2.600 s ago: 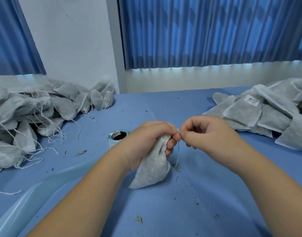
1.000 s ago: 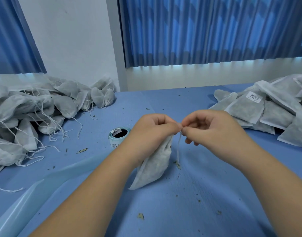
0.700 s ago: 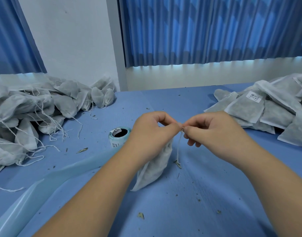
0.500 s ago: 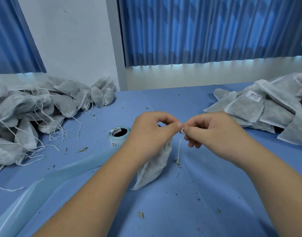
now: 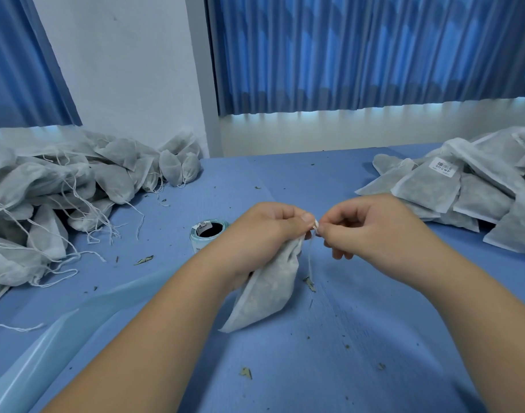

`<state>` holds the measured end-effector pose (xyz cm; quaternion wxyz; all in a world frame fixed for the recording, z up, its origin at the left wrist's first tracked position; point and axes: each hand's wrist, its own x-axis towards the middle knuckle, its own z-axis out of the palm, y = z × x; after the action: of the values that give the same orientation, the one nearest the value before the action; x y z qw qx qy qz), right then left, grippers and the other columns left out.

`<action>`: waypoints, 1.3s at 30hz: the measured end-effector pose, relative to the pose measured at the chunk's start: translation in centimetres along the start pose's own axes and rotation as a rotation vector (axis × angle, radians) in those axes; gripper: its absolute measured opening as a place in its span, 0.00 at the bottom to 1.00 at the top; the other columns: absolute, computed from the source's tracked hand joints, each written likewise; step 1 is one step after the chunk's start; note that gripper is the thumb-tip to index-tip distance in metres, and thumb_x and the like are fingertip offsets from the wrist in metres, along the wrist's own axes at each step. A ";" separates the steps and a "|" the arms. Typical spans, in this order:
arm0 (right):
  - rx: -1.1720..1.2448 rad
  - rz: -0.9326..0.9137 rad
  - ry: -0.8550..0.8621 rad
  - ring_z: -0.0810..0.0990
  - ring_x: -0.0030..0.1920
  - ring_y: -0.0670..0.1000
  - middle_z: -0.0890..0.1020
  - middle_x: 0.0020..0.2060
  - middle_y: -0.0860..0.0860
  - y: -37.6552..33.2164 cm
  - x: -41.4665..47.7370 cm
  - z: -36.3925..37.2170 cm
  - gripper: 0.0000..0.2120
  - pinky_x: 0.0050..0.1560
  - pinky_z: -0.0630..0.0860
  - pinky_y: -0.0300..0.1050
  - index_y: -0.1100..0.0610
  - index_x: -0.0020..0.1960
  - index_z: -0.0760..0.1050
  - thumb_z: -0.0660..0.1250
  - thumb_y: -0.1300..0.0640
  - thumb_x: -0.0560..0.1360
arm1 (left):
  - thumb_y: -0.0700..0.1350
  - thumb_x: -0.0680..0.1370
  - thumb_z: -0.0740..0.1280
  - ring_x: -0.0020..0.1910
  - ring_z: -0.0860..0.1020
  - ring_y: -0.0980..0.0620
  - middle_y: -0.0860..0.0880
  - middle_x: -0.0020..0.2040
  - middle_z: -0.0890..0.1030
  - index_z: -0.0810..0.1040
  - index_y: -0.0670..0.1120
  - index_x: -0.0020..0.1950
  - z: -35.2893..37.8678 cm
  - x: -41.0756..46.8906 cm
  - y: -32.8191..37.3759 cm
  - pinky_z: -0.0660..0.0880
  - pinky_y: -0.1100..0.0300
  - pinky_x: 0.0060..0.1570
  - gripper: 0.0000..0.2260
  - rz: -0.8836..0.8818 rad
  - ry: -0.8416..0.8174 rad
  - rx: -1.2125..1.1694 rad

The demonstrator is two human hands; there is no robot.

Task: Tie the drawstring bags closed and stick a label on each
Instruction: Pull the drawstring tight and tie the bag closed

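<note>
Mid-knot at the packing table: a person's left hand (image 5: 264, 234) is clenched round the gathered neck of a small grey bag (image 5: 267, 290), thumb and forefinger nipping the top, while the right hand (image 5: 371, 228) pinches the thin white string (image 5: 310, 257) right at the bag's mouth, fingertips of both hands nearly touching. The bag hangs below the left fist at centre frame, its lower corner apparently resting on the blue table (image 5: 315, 368). Untied bags w/ loose strings are heaped at far left (image 5: 47, 198); flat, finished ones, one showing a barcode label (image 5: 444, 167), are stacked at right. A roll of labels (image 5: 207, 231) stands just beyond the left wrist. The bag looks light, soft and floppy, prob. thin non-woven cloth w/ loose dry filling, so the bunched neck is the place to hold; the string is fine and likely to slip, best pinched close to the knot
</note>
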<state>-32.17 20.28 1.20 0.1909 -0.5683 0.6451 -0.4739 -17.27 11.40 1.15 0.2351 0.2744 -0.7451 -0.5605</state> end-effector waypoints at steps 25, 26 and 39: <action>-0.028 -0.065 0.072 0.74 0.25 0.41 0.79 0.24 0.46 0.6 0.3 0.5 0.06 0.27 0.69 0.31 0.52 0.33 0.81 0.70 0.58 0.68 | 0.42 0.72 0.72 0.25 0.70 0.54 0.46 0.33 0.73 0.81 0.42 0.37 -0.9 0.6 -0.9 0.69 0.64 0.26 0.06 -0.089 -0.140 -0.225; -0.036 -0.089 0.111 0.73 0.26 0.42 0.78 0.25 0.46 0.7 0.4 0.7 0.05 0.28 0.69 0.32 0.52 0.34 0.80 0.70 0.59 0.68 | 0.41 0.75 0.71 0.25 0.70 0.54 0.47 0.31 0.74 0.81 0.43 0.35 -0.7 0.6 -0.9 0.69 0.65 0.27 0.08 -0.084 -0.121 -0.225; -0.074 -0.244 0.155 0.79 0.33 0.37 0.82 0.31 0.36 0.3 -0.2 1.2 0.13 0.35 0.68 0.26 0.44 0.38 0.83 0.69 0.61 0.73 | 0.42 0.79 0.67 0.25 0.70 0.55 0.52 0.24 0.73 0.80 0.47 0.29 0.3 0.5 -0.6 0.68 0.65 0.26 0.17 -0.070 0.085 -0.297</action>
<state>-31.40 19.94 0.34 0.0603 -0.6107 0.6010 -0.5120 -17.80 11.12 0.51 0.2848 0.2859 -0.6334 -0.6602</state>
